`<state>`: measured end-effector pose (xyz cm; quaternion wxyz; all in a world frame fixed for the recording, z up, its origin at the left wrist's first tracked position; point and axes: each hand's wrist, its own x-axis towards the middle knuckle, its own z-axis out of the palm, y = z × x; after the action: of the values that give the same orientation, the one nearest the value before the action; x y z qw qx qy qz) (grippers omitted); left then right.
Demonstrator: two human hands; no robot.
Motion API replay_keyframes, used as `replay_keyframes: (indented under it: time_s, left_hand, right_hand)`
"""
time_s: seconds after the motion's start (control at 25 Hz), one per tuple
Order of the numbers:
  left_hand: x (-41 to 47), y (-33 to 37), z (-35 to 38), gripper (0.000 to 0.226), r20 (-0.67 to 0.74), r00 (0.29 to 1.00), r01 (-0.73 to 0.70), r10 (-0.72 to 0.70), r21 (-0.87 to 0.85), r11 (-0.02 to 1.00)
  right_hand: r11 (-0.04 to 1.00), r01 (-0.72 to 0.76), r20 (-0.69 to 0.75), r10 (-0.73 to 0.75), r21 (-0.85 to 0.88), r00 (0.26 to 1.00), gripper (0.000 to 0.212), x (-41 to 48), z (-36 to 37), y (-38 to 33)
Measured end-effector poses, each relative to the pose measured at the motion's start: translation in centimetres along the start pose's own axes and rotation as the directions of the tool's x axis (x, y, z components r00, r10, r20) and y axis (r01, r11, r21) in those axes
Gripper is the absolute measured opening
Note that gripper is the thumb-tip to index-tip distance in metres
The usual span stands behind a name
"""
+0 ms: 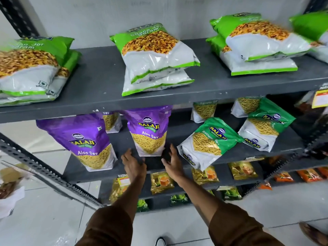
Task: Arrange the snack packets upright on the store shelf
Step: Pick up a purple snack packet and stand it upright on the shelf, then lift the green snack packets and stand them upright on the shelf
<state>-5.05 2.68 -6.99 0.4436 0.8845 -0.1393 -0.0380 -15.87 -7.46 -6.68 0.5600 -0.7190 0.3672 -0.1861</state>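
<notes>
A purple Aloo Sev packet (148,132) stands upright on the middle grey shelf (177,135). My left hand (132,164) and my right hand (173,162) flank its base with fingers spread, holding nothing. Whether they touch the packet I cannot tell. A second purple Aloo Sev packet (83,142) stands upright at the left, and a third one (111,119) is behind. To the right, a green Ratlami Sev packet (207,141) leans tilted, with more green packets (262,128) behind it.
The top shelf (99,80) carries stacks of light-green Chana Jor Garam packets (156,55) lying flat. Lower shelves hold small yellow (161,181) and orange packets (308,174). A slotted metal upright (40,169) runs diagonally at the left. A carton (8,185) sits on the floor.
</notes>
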Motion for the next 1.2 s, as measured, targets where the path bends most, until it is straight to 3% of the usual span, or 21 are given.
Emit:
replay_keyframes:
  time_s: [0.12,0.2,0.32,0.48,0.64,0.72,0.76,0.84,0.92,1.0,1.12,1.2]
  left_hand:
    - [-4.1,1.8,0.9,0.043,-0.016,0.98,-0.197,0.199,0.096,0.976]
    - [-6.5,4.4,2.0,0.032,0.048,0.946,-0.322,0.32,0.044,0.946]
    - [-8.7,8.1,3.9,0.014,0.103,0.902,-0.403,0.419,-0.149,0.903]
    - [-10.0,11.4,6.0,0.012,0.201,0.923,-0.268,0.327,-0.273,0.924]
    - [-7.8,14.1,7.9,0.031,0.303,0.941,-0.114,0.151,-0.136,0.984]
    - [-6.0,15.0,8.7,0.043,0.38,0.923,-0.083,0.063,0.037,0.996]
    - [-5.0,15.3,9.2,0.046,0.415,0.909,-0.088,0.026,0.131,0.988]
    - [-3.5,15.7,10.7,0.048,0.483,0.875,-0.07,-0.044,0.216,0.974]
    - [-2.8,15.4,12.1,0.049,0.553,0.827,-0.002,-0.099,0.178,0.984]
    - [-2.7,14.6,12.9,0.046,0.516,0.846,0.098,-0.134,0.098,0.99]
    - [-3.2,13.4,12.3,0.039,0.441,0.881,0.19,-0.17,-0.001,0.982]
    - [-4.6,12.4,11.3,0.038,0.443,0.877,0.263,-0.188,-0.115,0.958]
  right_hand:
    - [0.996,0.093,-0.071,-0.093,-0.011,0.993,0.048,-3.7,-2.6,0.9]
    - [0.983,0.168,-0.133,-0.176,-0.067,0.975,0.025,-5.9,-5.6,1.8]
    - [0.991,0.129,-0.247,-0.114,0.042,0.962,0.02,-7.7,-9.4,2.1]
    - [0.972,-0.061,-0.408,0.152,0.228,0.9,0.024,-8.0,-14.2,2.8]
    - [0.853,-0.252,-0.203,0.376,0.458,0.904,0.04,-5.9,-17.1,3.6]
    - [0.8,-0.331,-0.144,0.454,0.5,0.879,0.059,-4.8,-17.6,3.7]
    - [0.779,-0.352,-0.127,0.477,0.519,0.869,0.057,-4.3,-17.7,3.7]
    - [0.754,-0.395,-0.083,0.507,0.525,0.858,0.044,-3.1,-17.9,3.8]
    - [0.787,-0.407,-0.097,0.502,0.463,0.86,0.029,-1.7,-17.6,4.4]
    - [0.832,-0.361,-0.137,0.452,0.421,0.881,0.017,-0.9,-16.8,4.6]
    - [0.854,-0.274,-0.19,0.388,0.442,0.902,0.041,-1.2,-15.8,4.3]
    - [0.903,-0.262,-0.203,0.343,0.341,0.917,0.045,-2.0,-15.9,4.7]
